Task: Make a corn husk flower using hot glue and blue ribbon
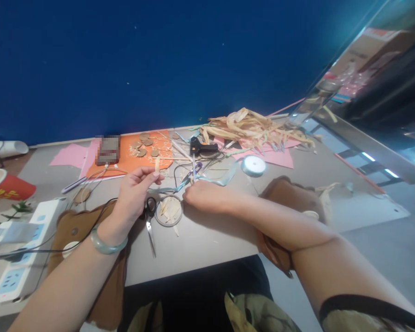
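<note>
My left hand point(134, 186) is raised over the table, its thumb and fingers pinching a pale strip of dried husk point(157, 163). My right hand point(204, 196) is closed low over the table, beside the light blue ribbon point(224, 177) and purple-handled scissors point(194, 169). Its fingertips are turned away, so what they grip is hidden. Between the hands sits a small round dish point(169, 211) holding pale husk pieces. Black-handled scissors point(150, 221) lie left of the dish, blades toward me. Behind my right hand rests a black glue gun point(204, 147).
A heap of dried husks point(245, 124) lies at the back right, near a ribbon spool point(253, 165). Orange paper point(124, 159) bears round brown discs and scraps. Left are a power strip point(31, 249), cables and a red paper cup point(10, 184). A blue partition point(159, 60) rises behind.
</note>
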A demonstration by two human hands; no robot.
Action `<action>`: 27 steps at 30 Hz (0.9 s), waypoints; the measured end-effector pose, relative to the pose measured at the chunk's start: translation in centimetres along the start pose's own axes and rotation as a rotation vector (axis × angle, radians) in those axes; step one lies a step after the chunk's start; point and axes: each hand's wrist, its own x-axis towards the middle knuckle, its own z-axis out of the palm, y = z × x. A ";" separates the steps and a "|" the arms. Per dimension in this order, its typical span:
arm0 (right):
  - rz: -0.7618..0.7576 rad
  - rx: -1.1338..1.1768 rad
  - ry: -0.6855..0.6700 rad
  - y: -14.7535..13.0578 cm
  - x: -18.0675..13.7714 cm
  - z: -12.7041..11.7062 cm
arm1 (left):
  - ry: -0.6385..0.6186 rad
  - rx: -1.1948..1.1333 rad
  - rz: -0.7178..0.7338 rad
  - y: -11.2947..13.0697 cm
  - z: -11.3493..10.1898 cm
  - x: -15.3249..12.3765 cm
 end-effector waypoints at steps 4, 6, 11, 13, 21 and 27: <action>0.061 -0.080 0.037 -0.4 -0.2 0.6 | 0.009 0.022 -0.002 0.0 0.0 0.0; 0.085 -0.092 0.048 -0.6 -0.2 0.8 | 0.009 0.029 0.003 0.0 0.0 0.0; 0.081 -0.081 0.059 -0.5 -0.1 1.1 | -0.002 0.034 0.024 0.0 0.0 0.0; 0.083 -0.068 0.047 -0.1 0.1 1.2 | -0.006 0.030 0.024 0.0 0.0 0.0; 0.160 0.021 0.030 1.5 -0.2 -0.4 | -0.003 0.006 0.009 0.1 0.1 0.1; 0.159 0.254 0.107 2.3 -0.2 -1.5 | -0.030 0.064 0.003 -0.2 0.0 0.0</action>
